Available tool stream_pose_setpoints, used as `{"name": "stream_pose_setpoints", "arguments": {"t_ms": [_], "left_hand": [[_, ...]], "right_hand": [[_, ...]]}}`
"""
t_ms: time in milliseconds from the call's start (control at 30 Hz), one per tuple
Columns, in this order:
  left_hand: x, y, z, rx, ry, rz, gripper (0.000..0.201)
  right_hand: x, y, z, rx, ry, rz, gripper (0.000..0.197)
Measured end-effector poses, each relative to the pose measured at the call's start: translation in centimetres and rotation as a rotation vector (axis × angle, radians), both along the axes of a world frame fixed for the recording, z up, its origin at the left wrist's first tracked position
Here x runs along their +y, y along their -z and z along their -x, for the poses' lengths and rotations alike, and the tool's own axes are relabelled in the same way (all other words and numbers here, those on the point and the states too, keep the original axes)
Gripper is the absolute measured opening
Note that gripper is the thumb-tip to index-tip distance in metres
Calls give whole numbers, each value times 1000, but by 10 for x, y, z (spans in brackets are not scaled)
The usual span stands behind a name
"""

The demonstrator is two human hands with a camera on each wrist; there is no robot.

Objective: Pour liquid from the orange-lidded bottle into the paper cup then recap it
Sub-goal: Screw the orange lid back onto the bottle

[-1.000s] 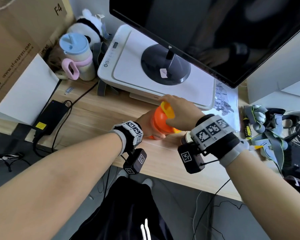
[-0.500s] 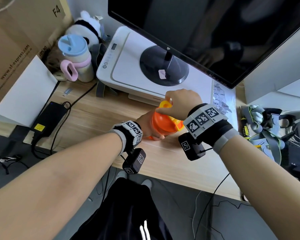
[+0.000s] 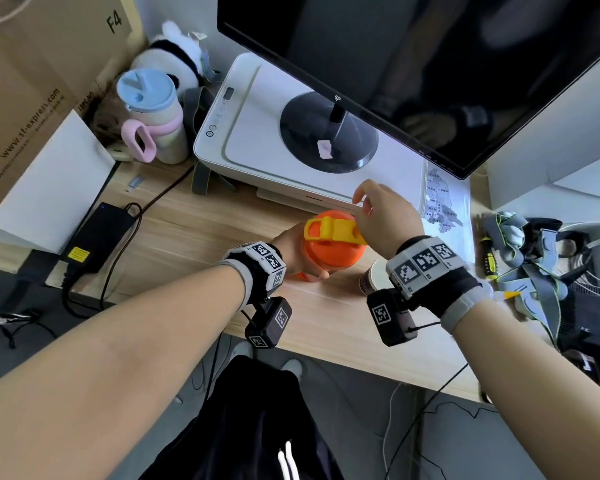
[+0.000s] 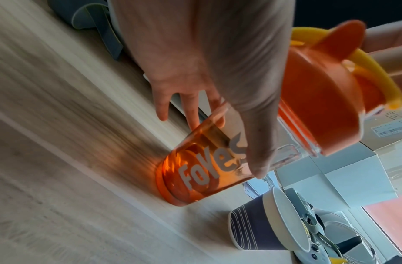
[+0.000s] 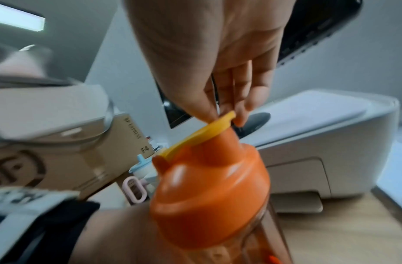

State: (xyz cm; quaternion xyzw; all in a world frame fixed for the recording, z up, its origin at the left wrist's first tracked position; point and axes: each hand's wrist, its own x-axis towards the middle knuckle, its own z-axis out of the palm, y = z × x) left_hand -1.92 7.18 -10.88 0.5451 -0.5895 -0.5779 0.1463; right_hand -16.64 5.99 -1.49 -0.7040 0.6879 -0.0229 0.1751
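Observation:
The orange-lidded bottle (image 3: 333, 256) stands on the wooden desk (image 3: 201, 237), its clear orange body (image 4: 195, 175) tilted a little. My left hand (image 3: 291, 252) grips the body from the left, thumb in front. A yellow flip cap (image 5: 202, 134) lies across the orange lid (image 5: 209, 196) and over the spout. My right hand (image 5: 222, 114) pinches the cap's tip between thumb and fingers, right of the lid in the head view (image 3: 359, 211). The dark striped paper cup (image 4: 258, 230) stands upright just right of the bottle, partly hidden under my right wrist (image 3: 374, 277).
A white printer (image 3: 257, 150) with the monitor stand on it sits right behind the bottle. A blue-lidded cup with a pink handle (image 3: 149, 126) and a cardboard box (image 3: 32, 81) are at the back left. A black power adapter (image 3: 97, 233) lies left. Straps and gear (image 3: 534, 258) crowd the right.
My right hand has come off the top of the lid and shifted right, to the yellow cap's tip. The paper cup now shows beneath that wrist. The left hand keeps its grip.

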Motion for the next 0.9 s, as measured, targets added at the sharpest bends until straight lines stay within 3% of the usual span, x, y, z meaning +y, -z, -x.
{"name": "stream_pose_setpoints", "arguments": {"t_ms": [67,167,233,267,333,400,500,633,733,900], "left_hand": [[0,-2,0,-10,15,-8,76],[1,3,0,64,-8,-53,70],[1,5,-1,130,-39,-90,72],[1,4,-1,140,-33,-91,73],[2,1,-1,128,6,-82,70],[1,-2,-1,119,32,-62,70],[0,0,-1,106,12,-67,71],[2,4,0,37,0,-27,81],[3,6,0,-16,-17,-2,82],[4,8,-1,3,-55,-24,71]], "right_hand": [[9,-4,2,50,-82,32,23],[23,-6,2,110,-136,-94,17],[29,-6,2,53,-152,-176,3],[29,-7,2,29,-153,-180,6],[26,-8,3,34,-163,-104,20],[17,-8,3,44,-219,-25,46],[4,-4,-2,-49,-277,-71,67],[-7,7,-13,-6,-98,-25,53],[-15,9,-11,-45,67,-98,42],[-6,3,14,-46,43,-181,31]]}}
